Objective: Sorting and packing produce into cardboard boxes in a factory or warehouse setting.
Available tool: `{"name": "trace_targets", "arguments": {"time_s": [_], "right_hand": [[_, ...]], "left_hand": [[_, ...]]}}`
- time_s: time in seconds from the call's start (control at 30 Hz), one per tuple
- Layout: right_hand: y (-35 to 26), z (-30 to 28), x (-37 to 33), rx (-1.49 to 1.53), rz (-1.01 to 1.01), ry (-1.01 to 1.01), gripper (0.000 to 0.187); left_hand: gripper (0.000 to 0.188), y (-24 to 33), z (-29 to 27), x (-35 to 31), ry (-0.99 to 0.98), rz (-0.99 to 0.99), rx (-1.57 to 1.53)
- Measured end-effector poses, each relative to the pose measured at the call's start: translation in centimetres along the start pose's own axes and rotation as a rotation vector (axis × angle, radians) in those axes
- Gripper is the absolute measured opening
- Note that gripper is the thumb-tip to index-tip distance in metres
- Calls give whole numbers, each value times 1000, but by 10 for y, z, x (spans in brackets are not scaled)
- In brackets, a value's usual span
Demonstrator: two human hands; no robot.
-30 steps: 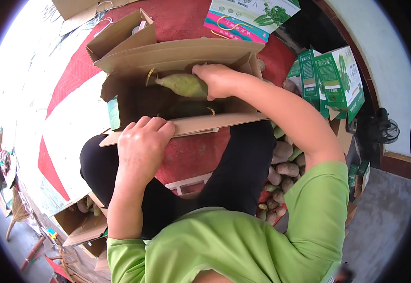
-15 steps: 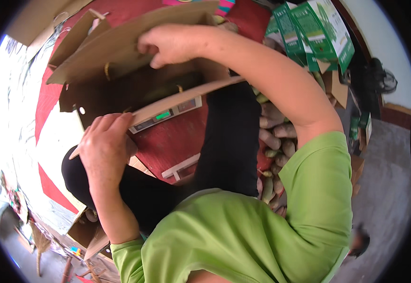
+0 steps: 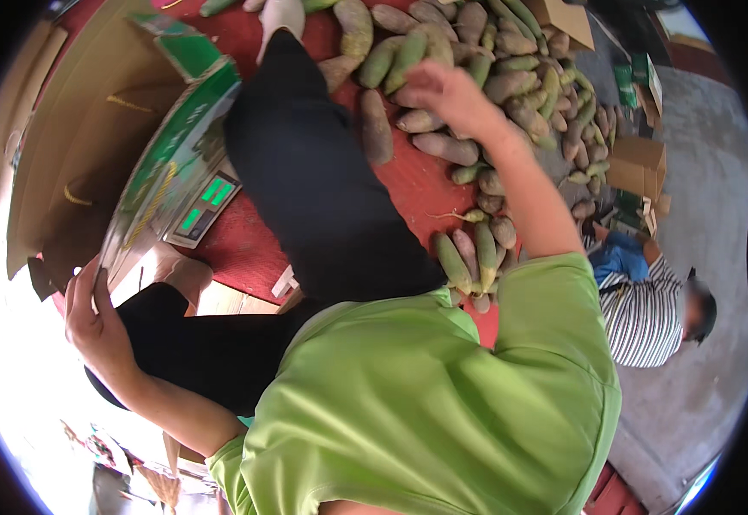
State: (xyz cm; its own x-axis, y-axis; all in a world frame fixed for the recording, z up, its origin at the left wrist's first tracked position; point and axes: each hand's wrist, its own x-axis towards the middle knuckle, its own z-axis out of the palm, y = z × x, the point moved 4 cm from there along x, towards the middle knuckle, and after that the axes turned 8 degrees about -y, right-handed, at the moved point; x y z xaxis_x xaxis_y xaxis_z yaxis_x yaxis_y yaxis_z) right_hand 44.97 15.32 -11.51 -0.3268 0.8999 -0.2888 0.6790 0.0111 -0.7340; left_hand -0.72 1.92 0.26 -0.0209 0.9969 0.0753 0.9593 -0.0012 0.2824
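An upright, open cardboard box point(image 3: 73, 146) with yellow rope handles stands at the left, its printed green side toward me. My left hand point(image 3: 99, 330) is at the box's near corner, fingers and thumb closed on its edge. Beside the box is a digital scale point(image 3: 206, 210) with lit green displays. At the upper middle, my right hand point(image 3: 451, 94) is over a pile of long green and brownish-mauve radishes point(image 3: 447, 148). Its fingers are curved but apart, slightly blurred, and no radish shows in its grasp.
My black-trousered leg point(image 3: 305, 172) lies between the box and the radishes on red ground covering point(image 3: 408, 184). A brown carton point(image 3: 636, 167) stands to the right. Another person in a striped top point(image 3: 644, 322) is farther right. A broom point(image 3: 161, 485) is at the lower left.
My right hand has left the box flap and moved right to the radishes. My left hand has moved left and down, staying at the box. The view has turned toward the pile.
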Motion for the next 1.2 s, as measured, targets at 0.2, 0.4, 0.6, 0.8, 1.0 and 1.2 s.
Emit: {"name": "trace_targets", "arguments": {"time_s": [0.2,0.4,0.6,0.8,1.0,1.2], "right_hand": [[233,120,-146,-1130,55,-724,12],[314,174,-318,-295,717,-307,23],[313,203,-340,-186,916,-118,55],[261,199,-283,-286,1139,-399,90],[272,212,-281,-487,1119,-323,68],[240,232,-262,-525,1134,-516,52]], "left_hand": [[14,-28,6,-9,-48,-78,-36],[17,-37,10,-8,-66,-48,-33],[15,-45,10,-10,-14,-96,-60],[13,-44,6,-12,-31,-96,-80],[13,-29,7,-9,40,-120,-99],[16,-7,1,-3,34,-145,-61]]}}
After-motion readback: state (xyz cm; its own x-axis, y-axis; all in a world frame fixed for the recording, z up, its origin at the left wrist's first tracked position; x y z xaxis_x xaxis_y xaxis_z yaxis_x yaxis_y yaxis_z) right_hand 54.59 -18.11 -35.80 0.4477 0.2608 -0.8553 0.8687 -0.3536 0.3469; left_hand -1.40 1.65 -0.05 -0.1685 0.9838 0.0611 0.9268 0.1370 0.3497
